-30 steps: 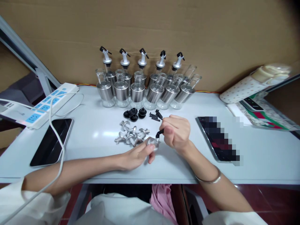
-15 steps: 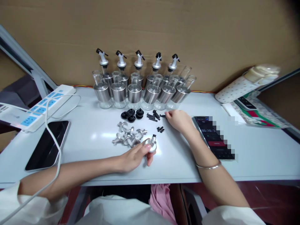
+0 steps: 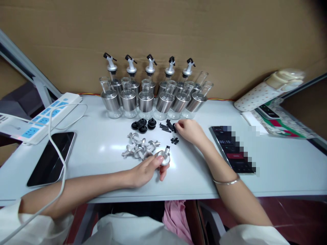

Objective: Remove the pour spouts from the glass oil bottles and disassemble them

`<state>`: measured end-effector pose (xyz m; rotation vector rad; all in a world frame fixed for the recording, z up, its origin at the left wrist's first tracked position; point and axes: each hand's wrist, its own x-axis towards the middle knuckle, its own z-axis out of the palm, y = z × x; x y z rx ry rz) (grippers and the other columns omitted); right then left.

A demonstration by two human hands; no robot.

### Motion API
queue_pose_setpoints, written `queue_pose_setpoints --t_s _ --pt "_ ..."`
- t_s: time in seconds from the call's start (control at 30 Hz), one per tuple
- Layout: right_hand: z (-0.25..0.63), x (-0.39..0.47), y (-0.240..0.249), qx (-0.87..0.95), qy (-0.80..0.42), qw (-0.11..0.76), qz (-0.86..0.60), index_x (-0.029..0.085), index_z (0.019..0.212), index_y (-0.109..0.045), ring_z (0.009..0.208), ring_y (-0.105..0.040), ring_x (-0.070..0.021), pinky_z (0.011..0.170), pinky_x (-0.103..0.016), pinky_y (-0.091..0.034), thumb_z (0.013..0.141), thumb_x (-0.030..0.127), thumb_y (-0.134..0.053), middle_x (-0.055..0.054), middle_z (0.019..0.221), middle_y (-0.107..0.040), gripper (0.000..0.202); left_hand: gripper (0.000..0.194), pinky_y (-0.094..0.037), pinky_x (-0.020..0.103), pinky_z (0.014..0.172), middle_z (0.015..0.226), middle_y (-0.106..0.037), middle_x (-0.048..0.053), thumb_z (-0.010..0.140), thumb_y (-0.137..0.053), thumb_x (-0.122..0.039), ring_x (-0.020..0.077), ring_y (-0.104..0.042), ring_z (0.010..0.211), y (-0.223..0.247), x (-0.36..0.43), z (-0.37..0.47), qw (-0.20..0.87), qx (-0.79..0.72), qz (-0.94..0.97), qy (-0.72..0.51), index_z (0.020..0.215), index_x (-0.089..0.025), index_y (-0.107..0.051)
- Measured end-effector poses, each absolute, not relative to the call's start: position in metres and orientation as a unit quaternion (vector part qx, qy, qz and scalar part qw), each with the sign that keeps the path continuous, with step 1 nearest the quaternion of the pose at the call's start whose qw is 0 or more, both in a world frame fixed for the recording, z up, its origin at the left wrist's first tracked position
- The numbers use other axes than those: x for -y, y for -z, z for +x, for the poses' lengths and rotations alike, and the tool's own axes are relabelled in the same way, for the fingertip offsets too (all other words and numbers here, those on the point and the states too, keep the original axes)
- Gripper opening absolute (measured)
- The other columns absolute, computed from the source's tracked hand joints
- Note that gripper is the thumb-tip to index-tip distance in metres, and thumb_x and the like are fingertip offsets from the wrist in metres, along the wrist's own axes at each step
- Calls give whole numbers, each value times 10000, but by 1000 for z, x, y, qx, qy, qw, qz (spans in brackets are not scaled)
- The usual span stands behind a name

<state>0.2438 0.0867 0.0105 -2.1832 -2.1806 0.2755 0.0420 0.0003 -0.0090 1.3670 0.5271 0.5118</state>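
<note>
My left hand is closed around a silver pourer spout, which points up and has a black tip. My right hand is pinched at a small black lever, partly hidden by the fingers. Just left of those fingertips lie several more black levers. Small black caps form a cluster nearer to me. Beyond my left hand is a heap of silver pourer spouts, and behind it sit ribbed black stoppers.
Glass bottles with steel sleeves stand in two rows at the back, several topped with pourers. A power strip with a white cable and a phone are at left. At right are another phone and a dotted flask.
My right hand has moved slightly left, bringing its fingertips and the black lever closer to the other levers. The lever now sticks out less. My left hand stays in place with the spout.
</note>
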Motion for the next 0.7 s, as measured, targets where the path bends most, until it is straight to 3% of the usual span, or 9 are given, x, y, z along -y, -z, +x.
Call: queue_pose_setpoints --t_s 0.17,0.57,0.7 --pt "248 -88 -7 712 -133 79 -685 173 792 -684 689 -608 -181 596 -248 -356 797 248 -528 -75 795 -715 173 460 -400 314 704 664 -451 -4 917 -192 -564 137 -447 623 8 0 42 713 -239 620 -225 744 -186 -388" --pt "249 -92 2 781 -137 203 -575 150 899 -712 705 -595 -182 700 -284 -424 819 170 -498 -86 885 -700 230 498 -394 315 693 646 -443 -7 904 -178 -609 135 -435 607 8 0 43 717 -240 614 -226 734 -190 -387" --pt "250 -90 -6 780 -201 253 -536 139 858 -703 721 -566 -173 694 -295 -422 845 236 -501 -93 882 -668 224 507 -389 306 666 661 -432 -10 895 -185 -631 132 -438 597 12 0 43 739 -244 581 -236 755 -189 -389"
